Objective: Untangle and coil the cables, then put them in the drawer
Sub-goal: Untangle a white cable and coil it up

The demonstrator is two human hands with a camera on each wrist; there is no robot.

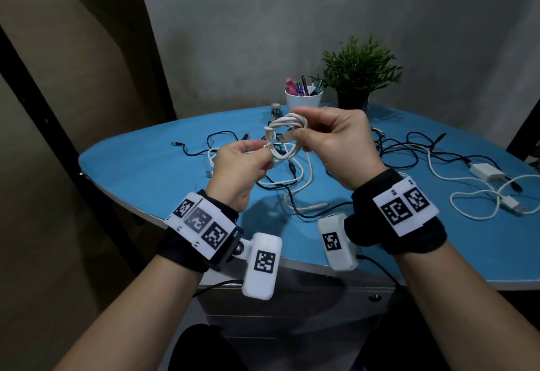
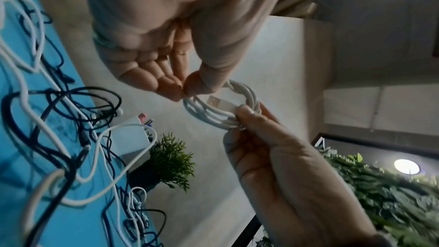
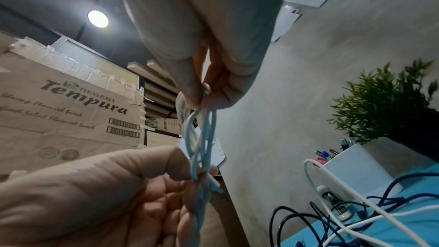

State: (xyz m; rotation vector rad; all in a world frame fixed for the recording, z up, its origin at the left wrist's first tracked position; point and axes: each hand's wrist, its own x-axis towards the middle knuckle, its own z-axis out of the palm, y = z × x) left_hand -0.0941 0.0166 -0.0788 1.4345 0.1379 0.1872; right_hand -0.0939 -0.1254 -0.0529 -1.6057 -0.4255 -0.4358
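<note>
Both hands hold a white cable coil (image 1: 285, 139) up above the blue table (image 1: 140, 166). My left hand (image 1: 267, 151) pinches its lower left side between thumb and fingers. My right hand (image 1: 298, 133) pinches the opposite side. In the left wrist view the right hand (image 2: 242, 114) also grips the cable's USB plug (image 2: 218, 103), which lies across the coil (image 2: 240, 85). The right wrist view shows the coil (image 3: 197, 134) edge-on between the two pinches. Loose black cables (image 1: 394, 148) and white cables (image 1: 473, 198) lie tangled on the table.
A white charger block (image 1: 486, 172) lies at the right among the cables. At the table's back stand a white pen cup (image 1: 304, 100) and a potted plant (image 1: 359, 75). A grey drawer unit (image 1: 292, 303) sits under the table's front edge. Cardboard panels (image 1: 73, 78) stand left.
</note>
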